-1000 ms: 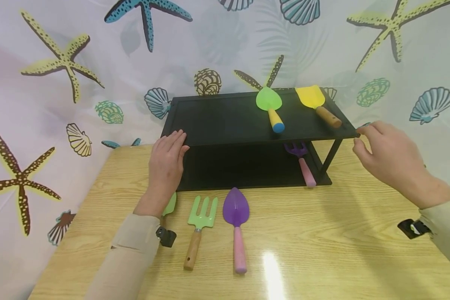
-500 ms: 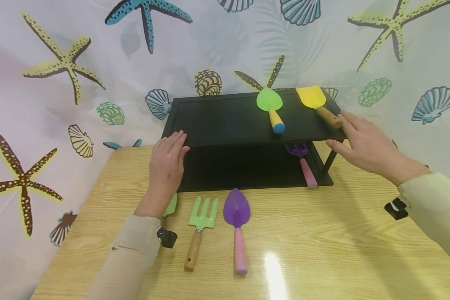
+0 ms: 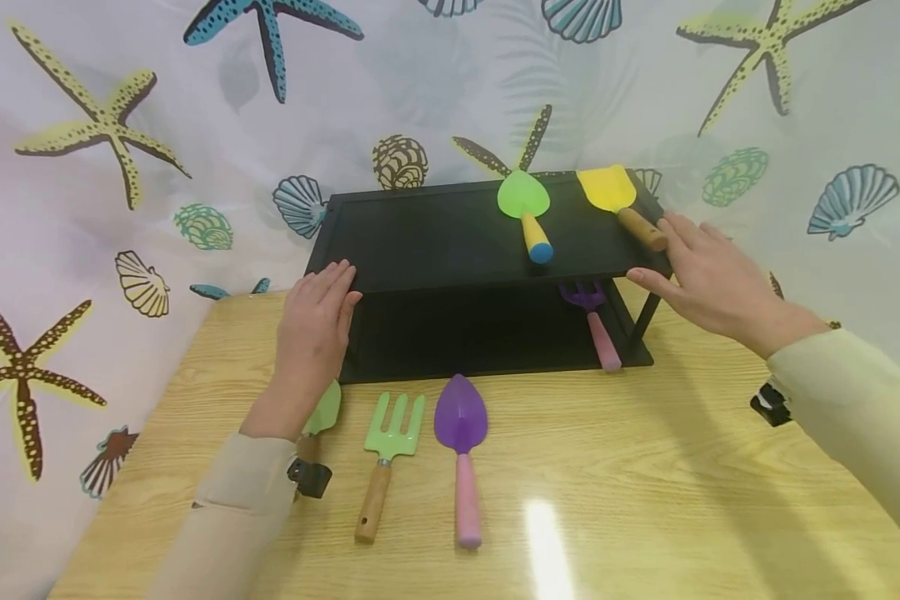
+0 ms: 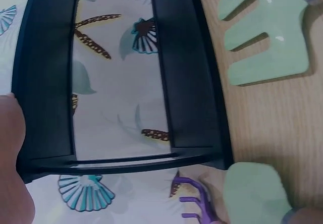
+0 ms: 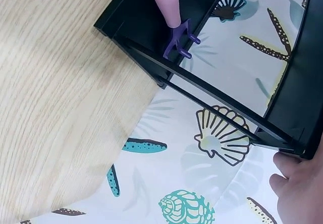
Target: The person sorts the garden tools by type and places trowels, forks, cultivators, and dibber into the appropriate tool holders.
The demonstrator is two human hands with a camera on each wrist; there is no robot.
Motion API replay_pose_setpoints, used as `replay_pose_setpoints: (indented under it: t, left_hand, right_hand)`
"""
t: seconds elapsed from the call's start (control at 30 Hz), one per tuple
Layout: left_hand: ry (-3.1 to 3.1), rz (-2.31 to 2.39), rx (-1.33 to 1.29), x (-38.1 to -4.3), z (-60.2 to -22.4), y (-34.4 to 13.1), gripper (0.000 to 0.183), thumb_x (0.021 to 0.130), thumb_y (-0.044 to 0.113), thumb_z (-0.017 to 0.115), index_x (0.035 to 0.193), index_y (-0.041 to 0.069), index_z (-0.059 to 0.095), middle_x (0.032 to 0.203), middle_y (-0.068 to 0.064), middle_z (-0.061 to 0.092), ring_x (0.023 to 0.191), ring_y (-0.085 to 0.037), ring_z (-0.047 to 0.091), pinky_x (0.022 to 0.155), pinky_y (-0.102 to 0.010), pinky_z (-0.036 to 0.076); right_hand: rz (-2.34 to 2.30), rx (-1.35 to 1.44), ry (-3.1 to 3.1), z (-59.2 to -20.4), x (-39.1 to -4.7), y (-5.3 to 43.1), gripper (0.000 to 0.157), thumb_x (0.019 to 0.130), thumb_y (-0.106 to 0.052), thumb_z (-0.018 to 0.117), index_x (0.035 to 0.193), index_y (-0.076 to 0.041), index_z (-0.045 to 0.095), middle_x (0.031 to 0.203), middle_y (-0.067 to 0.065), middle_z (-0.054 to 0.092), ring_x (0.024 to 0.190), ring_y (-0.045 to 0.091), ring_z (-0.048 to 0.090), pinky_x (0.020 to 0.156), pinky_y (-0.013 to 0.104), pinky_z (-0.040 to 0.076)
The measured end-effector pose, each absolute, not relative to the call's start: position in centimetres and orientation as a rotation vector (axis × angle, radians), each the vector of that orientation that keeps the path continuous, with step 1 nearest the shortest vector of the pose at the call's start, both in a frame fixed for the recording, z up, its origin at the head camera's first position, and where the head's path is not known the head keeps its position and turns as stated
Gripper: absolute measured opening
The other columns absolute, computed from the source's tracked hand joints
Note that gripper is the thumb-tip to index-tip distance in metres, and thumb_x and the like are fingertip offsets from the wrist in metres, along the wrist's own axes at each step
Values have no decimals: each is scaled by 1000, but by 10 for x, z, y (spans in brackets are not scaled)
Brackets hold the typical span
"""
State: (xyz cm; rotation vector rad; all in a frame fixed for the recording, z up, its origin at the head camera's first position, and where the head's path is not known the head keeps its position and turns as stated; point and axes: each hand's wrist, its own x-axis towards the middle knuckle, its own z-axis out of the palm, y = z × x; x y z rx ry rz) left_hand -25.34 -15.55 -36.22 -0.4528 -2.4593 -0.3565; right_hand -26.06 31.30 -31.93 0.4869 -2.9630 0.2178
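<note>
A black two-tier shelf (image 3: 420, 237) stands on the table. My left hand (image 3: 311, 321) lies with straight fingers on the top board's front left corner. At the front right corner, my right hand (image 3: 708, 275) touches the board, thumb at the front edge and fingers extended beside the wooden handle of a yellow shovel (image 3: 607, 187). Left of that shovel, a green trowel with a yellow handle (image 3: 523, 196) lies on the top board. On the lower board is a purple hand fork with a pink handle (image 3: 603, 340). The right wrist view shows fingertips (image 5: 285, 166) by the shelf corner.
On the table before the shelf lie a purple trowel (image 3: 461, 417), a light green hand fork (image 3: 392, 429), and a light green tool (image 3: 326, 408) partly behind my left forearm. A purple pronged tool (image 4: 202, 201) shows beyond the shelf's left end. A patterned cloth (image 3: 232, 100) hangs behind.
My right hand has moved left from beyond the shelf's right corner to the board's right end, near the yellow shovel's handle. My left hand has stayed on its corner; the view has shifted slightly.
</note>
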Motion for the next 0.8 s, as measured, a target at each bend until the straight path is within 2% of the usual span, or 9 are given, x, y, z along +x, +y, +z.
replay_pose_setpoints:
  t: [0.27,0.6,0.8]
  left_hand:
    - [-2574,-364,-471,-248,-353,-157,47,105,22,48,146,0,46,152,-16,47,145,-32,39,123,-49,27]
    - [-2433,-431,-515,-235,-361,-149,53,100,17,55,148,0,42,155,-17,42,149,-34,31,123,-54,24]
    - [-2364,-486,-568,-218,-366,-136,58,97,13,57,150,0,39,158,-17,37,150,-36,26,123,-55,23]
  right_hand:
    - [239,469,-2968,-322,-262,313,92,101,-61,35,154,10,11,163,29,9,149,49,13,125,56,7]
    - [255,447,-2981,-322,-261,310,94,100,-64,34,155,9,11,164,27,8,151,47,12,126,54,8]
    - [258,402,-2998,-322,-260,312,96,99,-67,33,156,7,9,165,25,6,149,49,12,122,61,14]
